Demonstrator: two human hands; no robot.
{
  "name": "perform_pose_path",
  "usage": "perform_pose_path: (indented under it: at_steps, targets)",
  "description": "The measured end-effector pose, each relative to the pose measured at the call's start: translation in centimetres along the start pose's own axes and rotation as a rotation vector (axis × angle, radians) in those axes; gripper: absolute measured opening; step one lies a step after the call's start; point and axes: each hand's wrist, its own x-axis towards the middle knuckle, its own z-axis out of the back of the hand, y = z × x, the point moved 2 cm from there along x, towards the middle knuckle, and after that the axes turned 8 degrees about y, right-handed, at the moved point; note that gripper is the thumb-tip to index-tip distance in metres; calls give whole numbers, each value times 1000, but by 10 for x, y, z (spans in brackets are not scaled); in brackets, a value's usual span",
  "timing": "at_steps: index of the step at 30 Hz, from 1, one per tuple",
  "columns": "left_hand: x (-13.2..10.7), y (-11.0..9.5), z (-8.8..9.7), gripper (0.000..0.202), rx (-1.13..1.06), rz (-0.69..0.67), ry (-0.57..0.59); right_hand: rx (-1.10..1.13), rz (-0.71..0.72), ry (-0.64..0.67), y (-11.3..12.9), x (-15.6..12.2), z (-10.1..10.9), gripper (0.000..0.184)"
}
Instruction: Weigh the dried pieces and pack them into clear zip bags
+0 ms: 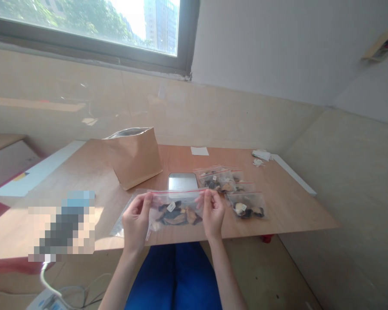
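Between my two hands a clear zip bag (pixel 177 215) is stretched by its red-lined top edge. Dark and brown dried pieces lie inside it, with a small white packet among them. My left hand (pixel 136 219) pinches the upper left corner, thumb on the near side. At the upper right corner, my right hand (pixel 214 211) is closed on the same bag. Behind the bag sits a small flat scale (pixel 182 181), its lower part hidden. A similar filled zip bag (pixel 248 206) lies just right of my right hand.
Several more filled bags (pixel 218 181) are heaped beyond my right hand. An open brown paper bag (pixel 137 159) stands at the back left. A white card (pixel 199 151) and small packets (pixel 261 155) lie farther back. Clear plastic (pixel 124 219) is under my left hand; a blurred-out object (pixel 64 226) lies left.
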Motion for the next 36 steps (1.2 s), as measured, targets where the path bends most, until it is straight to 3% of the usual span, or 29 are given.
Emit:
perform_pose_path:
  at_steps: [5,13,18,28,36]
  targets:
    - [-4,-2,-7,30,7,-61,-45,18,-8,-47,-1,-2,-5,36]
    - [-6,10,-21,32,-375,103,-49,21,3,51,-3,-10,-13,30]
    - [-8,10,-16,26,-257,60,79,48,-13,12,2,-10,-12,28]
    - [-7,5,-10,25,-208,75,58,158,-98,-31,-6,-9,-10,25]
    - [-5,14,-20,34,-330,95,165,146,-114,90,-1,-6,-11,25]
